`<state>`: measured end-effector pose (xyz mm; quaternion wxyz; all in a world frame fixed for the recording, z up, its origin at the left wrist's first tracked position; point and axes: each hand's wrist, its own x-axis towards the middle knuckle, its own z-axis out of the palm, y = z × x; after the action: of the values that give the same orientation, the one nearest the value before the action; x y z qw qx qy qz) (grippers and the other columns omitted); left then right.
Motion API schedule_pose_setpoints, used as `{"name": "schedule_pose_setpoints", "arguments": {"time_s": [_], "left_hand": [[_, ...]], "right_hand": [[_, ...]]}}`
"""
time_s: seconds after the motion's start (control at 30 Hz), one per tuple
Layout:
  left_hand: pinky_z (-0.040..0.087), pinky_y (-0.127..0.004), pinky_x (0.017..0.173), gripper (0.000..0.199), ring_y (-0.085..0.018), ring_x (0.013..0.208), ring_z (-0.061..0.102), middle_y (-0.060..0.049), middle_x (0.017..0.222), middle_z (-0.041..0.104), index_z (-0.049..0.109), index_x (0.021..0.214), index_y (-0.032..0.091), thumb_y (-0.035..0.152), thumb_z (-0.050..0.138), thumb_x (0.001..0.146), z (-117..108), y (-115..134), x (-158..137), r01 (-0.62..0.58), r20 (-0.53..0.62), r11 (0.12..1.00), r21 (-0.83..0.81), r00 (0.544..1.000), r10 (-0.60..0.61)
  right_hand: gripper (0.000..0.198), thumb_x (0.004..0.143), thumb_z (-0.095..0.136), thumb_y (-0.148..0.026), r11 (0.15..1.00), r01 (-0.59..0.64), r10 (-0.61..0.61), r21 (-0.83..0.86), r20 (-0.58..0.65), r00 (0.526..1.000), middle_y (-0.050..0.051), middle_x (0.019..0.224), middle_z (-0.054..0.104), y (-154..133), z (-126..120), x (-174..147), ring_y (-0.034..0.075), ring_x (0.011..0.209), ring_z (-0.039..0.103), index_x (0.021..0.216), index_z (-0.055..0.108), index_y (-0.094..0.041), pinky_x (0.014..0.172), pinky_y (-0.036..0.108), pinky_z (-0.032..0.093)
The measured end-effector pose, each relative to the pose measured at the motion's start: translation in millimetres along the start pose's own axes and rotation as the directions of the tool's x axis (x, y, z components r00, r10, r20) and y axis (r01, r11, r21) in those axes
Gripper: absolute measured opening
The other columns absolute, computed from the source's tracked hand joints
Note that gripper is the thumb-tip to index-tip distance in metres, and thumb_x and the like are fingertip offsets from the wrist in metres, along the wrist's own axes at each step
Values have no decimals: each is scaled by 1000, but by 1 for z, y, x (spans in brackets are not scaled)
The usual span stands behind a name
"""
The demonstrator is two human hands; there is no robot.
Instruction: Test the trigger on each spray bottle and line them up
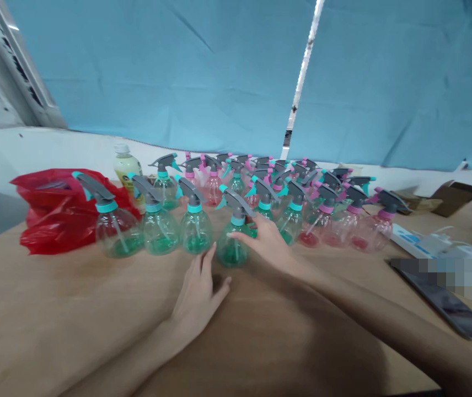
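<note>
A clear green spray bottle [232, 251] with a grey and turquoise trigger head stands at the front middle of the table, green liquid in its base. The thumb and fingers of my right hand [267, 240] close round its upper right side, just below the collar; some fingers are hidden behind it. My left hand [200, 295] is at the table in front, fingers stretched and thumb apart, with nothing in it. Its fingertips come near another green spray bottle [196, 229]. More green bottles [159, 231] stand to the left, and pink spray bottles [360, 234] to the right.
Several more spray bottles [213, 187] crowd behind the front row. At left lie a red plastic bag [58, 215] and a pale yellow bottle [126, 164]. A power strip [416, 242], a dark flat device [438, 298] and an open cardboard box [457, 197] are at right.
</note>
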<state>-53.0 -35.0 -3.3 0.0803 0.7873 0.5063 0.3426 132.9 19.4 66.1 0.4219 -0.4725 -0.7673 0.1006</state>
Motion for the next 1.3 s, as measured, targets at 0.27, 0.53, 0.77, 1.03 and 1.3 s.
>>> {"name": "schedule_pose_setpoints", "arguments": {"time_s": [0.27,0.53,0.77,1.03,1.3], "left_hand": [[35,-52,101,55,-29,124,41,-12,132,41,22,139,23,25,45,89,-1,10,-3,-29,-1,999,-45,1000,29],[39,-49,98,48,-28,120,46,-10,128,44,30,135,24,24,45,89,-2,8,-3,-6,22,995,-99,1000,8],[42,-46,96,46,-27,116,50,-10,127,47,32,133,22,24,46,89,-1,8,-2,15,61,993,-115,998,-8],[43,-45,95,44,-27,116,51,-9,126,50,35,132,24,25,47,90,-3,8,-1,32,65,993,-112,998,-25],[42,-46,96,40,-27,118,49,-7,128,49,36,132,27,30,46,93,-3,4,2,42,67,994,-100,997,-35]], "right_hand": [[41,81,64,-37,999,31,-32,-32,-19,999,12,99,65,7,15,24,28,95,61,113,54,-15,82,44,47],[39,80,64,-31,999,34,-34,-17,-30,999,10,95,66,14,24,39,28,92,62,116,54,-18,81,46,48],[45,82,63,-37,999,20,-19,30,-24,1000,14,103,67,15,25,39,30,96,64,121,51,-17,82,48,49],[48,84,61,-36,995,36,-33,91,-38,999,12,127,59,17,-11,4,27,115,58,127,48,-21,91,47,49],[26,84,60,-33,989,-128,140,79,-176,974,12,106,69,46,-48,-19,26,98,66,106,59,-19,80,44,53]]}}
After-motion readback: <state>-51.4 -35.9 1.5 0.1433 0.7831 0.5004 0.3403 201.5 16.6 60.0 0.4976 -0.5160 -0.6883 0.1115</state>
